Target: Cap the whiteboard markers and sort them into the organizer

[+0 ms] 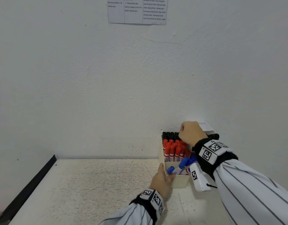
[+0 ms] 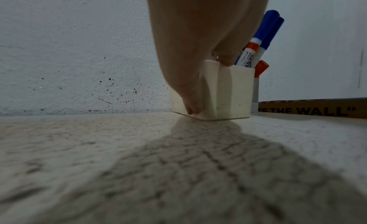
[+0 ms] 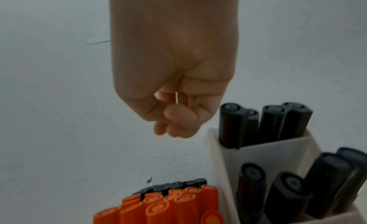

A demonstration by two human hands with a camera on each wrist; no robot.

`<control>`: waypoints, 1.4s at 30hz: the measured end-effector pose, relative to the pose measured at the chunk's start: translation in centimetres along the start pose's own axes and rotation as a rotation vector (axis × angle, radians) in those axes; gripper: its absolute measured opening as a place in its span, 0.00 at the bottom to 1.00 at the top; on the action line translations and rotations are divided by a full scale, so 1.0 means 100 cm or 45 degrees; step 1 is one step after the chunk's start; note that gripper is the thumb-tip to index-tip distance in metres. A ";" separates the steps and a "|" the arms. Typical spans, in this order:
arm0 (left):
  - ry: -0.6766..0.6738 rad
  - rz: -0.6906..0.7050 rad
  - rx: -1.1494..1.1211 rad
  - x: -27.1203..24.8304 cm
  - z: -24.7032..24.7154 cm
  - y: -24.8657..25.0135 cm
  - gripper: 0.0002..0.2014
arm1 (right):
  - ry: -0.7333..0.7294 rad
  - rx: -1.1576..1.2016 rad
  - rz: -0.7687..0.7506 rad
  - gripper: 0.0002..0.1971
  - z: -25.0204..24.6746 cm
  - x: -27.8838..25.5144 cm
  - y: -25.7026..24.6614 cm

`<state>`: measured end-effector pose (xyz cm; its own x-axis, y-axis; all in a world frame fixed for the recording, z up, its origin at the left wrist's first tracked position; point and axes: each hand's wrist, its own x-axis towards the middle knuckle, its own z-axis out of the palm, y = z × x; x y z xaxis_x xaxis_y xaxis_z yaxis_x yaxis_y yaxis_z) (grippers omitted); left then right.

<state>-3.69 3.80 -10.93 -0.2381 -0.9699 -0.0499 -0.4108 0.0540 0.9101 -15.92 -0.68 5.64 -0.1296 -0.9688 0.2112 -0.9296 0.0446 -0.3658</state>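
Note:
A cream organizer (image 1: 180, 181) stands against the wall at the table's back right. Capped black markers (image 1: 170, 135) fill its back section, red markers (image 1: 173, 151) the middle, and blue markers (image 1: 183, 166) lean in the front. My left hand (image 1: 164, 175) grips the organizer's front-left corner; in the left wrist view its fingers (image 2: 190, 101) lie down the organizer's wall (image 2: 232, 92). My right hand (image 1: 191, 133) hovers over the back section. In the right wrist view that right hand (image 3: 174, 122) is curled with nothing in it, above the black markers (image 3: 264, 122).
The speckled table (image 1: 91, 184) runs left to a black edge (image 1: 26, 187). A printed sheet (image 1: 136, 10) hangs high on the wall. A brown strip with black lettering (image 2: 309, 108) lies along the wall to the organizer's right.

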 end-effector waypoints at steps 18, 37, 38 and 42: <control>0.252 0.329 0.087 -0.024 -0.009 0.040 0.21 | -0.467 -0.013 -0.192 0.14 0.000 -0.077 0.022; 0.194 0.295 -0.045 -0.024 -0.014 0.037 0.19 | -0.361 0.122 -0.137 0.18 0.030 -0.086 0.053; 0.186 0.279 -0.057 -0.026 -0.014 0.036 0.18 | -0.358 0.137 -0.146 0.18 0.032 -0.087 0.054; 0.170 0.215 -0.076 -0.031 -0.013 0.035 0.24 | -0.054 0.180 -0.157 0.21 0.038 -0.095 0.053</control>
